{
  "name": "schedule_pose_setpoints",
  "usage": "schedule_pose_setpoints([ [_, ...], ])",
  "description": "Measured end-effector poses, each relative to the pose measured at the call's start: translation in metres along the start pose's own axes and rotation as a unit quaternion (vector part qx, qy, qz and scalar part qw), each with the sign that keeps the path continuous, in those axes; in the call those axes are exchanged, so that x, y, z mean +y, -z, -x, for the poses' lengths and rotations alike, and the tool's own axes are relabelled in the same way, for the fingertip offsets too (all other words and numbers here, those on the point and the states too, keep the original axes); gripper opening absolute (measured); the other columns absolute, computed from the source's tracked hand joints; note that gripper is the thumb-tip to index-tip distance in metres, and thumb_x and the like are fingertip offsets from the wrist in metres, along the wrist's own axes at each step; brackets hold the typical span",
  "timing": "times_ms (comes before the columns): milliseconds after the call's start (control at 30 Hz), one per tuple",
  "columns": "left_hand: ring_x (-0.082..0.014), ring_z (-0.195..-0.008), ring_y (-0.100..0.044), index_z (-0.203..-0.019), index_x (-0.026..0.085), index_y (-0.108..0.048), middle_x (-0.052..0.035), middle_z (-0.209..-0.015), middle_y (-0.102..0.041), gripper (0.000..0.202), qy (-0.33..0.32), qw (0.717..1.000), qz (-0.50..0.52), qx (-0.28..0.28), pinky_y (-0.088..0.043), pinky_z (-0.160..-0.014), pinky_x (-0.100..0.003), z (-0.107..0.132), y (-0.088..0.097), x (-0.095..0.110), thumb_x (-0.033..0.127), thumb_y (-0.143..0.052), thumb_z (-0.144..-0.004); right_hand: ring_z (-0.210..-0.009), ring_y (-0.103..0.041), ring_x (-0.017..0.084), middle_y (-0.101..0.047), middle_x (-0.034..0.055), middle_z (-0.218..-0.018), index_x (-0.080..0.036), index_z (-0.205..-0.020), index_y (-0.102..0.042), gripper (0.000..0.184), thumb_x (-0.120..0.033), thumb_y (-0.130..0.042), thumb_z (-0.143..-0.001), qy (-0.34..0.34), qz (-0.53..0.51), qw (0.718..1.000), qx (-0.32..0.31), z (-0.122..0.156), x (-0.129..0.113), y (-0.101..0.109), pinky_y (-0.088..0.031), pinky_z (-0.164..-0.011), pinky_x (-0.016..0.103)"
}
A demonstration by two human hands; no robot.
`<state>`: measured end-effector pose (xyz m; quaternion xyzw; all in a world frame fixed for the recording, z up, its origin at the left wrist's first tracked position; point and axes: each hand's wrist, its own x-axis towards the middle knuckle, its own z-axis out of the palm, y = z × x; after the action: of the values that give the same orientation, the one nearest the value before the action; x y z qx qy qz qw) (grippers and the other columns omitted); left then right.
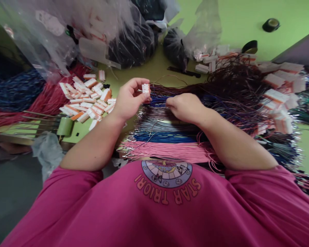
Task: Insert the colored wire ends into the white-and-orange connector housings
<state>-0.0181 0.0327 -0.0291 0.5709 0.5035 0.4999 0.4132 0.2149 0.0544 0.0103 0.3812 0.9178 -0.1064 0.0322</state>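
Between the thumb and fingers of my left hand (130,97) is a white and orange connector housing (145,89), held upright above the wire ends. My right hand (184,107) is closed in a pinch over the dark blue wires (158,100); what its fingertips grip is hidden. Below both hands lie sorted rows of cut wires with shiny metal tips: grey wires (161,124), blue wires (164,137) and pink wires (167,151). Brown wires (175,90) run along the far side of the rows.
Loose connector housings (89,99) are heaped on the left. Wired housings (278,96) pile up at the right. Clear plastic bags (134,41) stand at the back, near a black tape roll (271,25). A green cylinder (65,126) sits by metal rods at the left edge.
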Motion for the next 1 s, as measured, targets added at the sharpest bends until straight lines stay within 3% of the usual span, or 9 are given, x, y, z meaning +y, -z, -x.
schedule_pose_setpoints([
  [67, -0.0200, -0.091, -0.069, -0.116, 0.023, -0.068, -0.0038, -0.095, -0.070, 0.039, -0.018, 0.999, -0.027, 0.004, -0.059, -0.079, -0.033, 0.000, 0.003, 0.003, 0.028, -0.080, -0.080, -0.078, -0.068, 0.024, -0.080, 0.0147, -0.091, -0.017, -0.098, -0.082, 0.030, -0.013, -0.052, -0.091, -0.035, 0.064, 0.997, 0.010, 0.005, 0.006, 0.006, -0.038, -0.068, 0.034],
  [133, -0.0209, -0.098, -0.069, -0.115, 0.023, -0.069, -0.0040, -0.098, -0.071, 0.036, -0.043, 0.996, -0.072, 0.018, -0.059, -0.085, -0.033, -0.001, 0.007, 0.010, 0.029, -0.080, -0.081, -0.076, -0.067, 0.023, -0.079, 0.0129, -0.085, -0.018, -0.092, -0.081, 0.027, -0.014, -0.054, -0.089, -0.012, 0.055, 0.998, 0.018, 0.013, 0.010, 0.018, -0.039, -0.069, 0.035],
  [300, -0.0213, -0.103, -0.067, -0.109, 0.024, -0.072, -0.0039, -0.099, -0.070, 0.027, -0.084, 0.988, -0.126, 0.026, -0.058, -0.088, -0.032, 0.004, 0.008, 0.027, 0.028, -0.079, -0.083, -0.077, -0.064, 0.016, -0.077, 0.0010, -0.086, -0.023, -0.098, -0.079, 0.026, -0.023, -0.055, -0.089, 0.119, -0.150, 0.981, 0.005, 0.030, 0.002, 0.044, -0.043, -0.075, 0.030],
  [433, -0.0187, -0.087, -0.069, -0.113, 0.023, -0.071, -0.0021, -0.091, -0.069, 0.039, -0.018, 0.997, 0.001, -0.073, -0.058, -0.076, -0.031, 0.017, -0.008, 0.026, 0.030, -0.084, -0.077, -0.081, -0.065, 0.014, -0.077, 0.0008, -0.090, -0.021, -0.095, -0.077, 0.023, -0.022, -0.054, -0.091, 0.203, -0.249, 0.947, -0.006, 0.027, -0.010, 0.032, -0.044, -0.079, 0.028],
  [533, -0.0155, -0.075, -0.068, -0.115, 0.024, -0.067, -0.0014, -0.088, -0.069, 0.046, 0.068, 0.980, 0.126, -0.136, -0.058, -0.066, -0.029, 0.023, -0.020, 0.020, 0.034, -0.086, -0.075, -0.079, -0.063, 0.014, -0.076, 0.0018, -0.090, -0.019, -0.093, -0.076, 0.023, -0.024, -0.054, -0.092, 0.155, -0.281, 0.944, 0.079, 0.021, -0.011, 0.018, -0.043, -0.078, 0.028],
  [667, -0.0147, -0.076, -0.068, -0.115, 0.024, -0.064, -0.0020, -0.091, -0.070, 0.048, 0.111, 0.967, 0.180, -0.144, -0.060, -0.063, -0.027, 0.023, -0.022, 0.015, 0.037, -0.087, -0.075, -0.082, -0.063, 0.017, -0.076, 0.0038, -0.090, -0.017, -0.100, -0.078, 0.031, -0.024, -0.049, -0.094, 0.040, -0.245, 0.954, 0.166, 0.017, -0.006, 0.011, -0.041, -0.079, 0.030],
  [833, -0.0140, -0.078, -0.069, -0.115, 0.024, -0.063, -0.0015, -0.092, -0.069, 0.045, 0.107, 0.967, 0.179, -0.147, -0.062, -0.066, -0.027, 0.021, -0.019, 0.017, 0.034, -0.085, -0.077, -0.090, -0.066, 0.022, -0.078, 0.0081, -0.100, -0.019, -0.101, -0.079, 0.033, -0.025, -0.047, -0.095, -0.005, -0.128, 0.981, 0.143, 0.018, -0.008, 0.012, -0.039, -0.080, 0.032],
  [1000, -0.0131, -0.077, -0.068, -0.114, 0.023, -0.064, -0.0008, -0.091, -0.069, 0.046, 0.112, 0.967, 0.180, -0.139, -0.062, -0.067, -0.027, 0.023, -0.022, 0.017, 0.032, -0.086, -0.075, -0.086, -0.066, 0.023, -0.080, 0.0113, -0.102, -0.017, -0.102, -0.077, 0.033, -0.027, -0.046, -0.098, -0.022, -0.052, 0.993, 0.103, 0.018, -0.014, 0.015, -0.036, -0.074, 0.034],
])
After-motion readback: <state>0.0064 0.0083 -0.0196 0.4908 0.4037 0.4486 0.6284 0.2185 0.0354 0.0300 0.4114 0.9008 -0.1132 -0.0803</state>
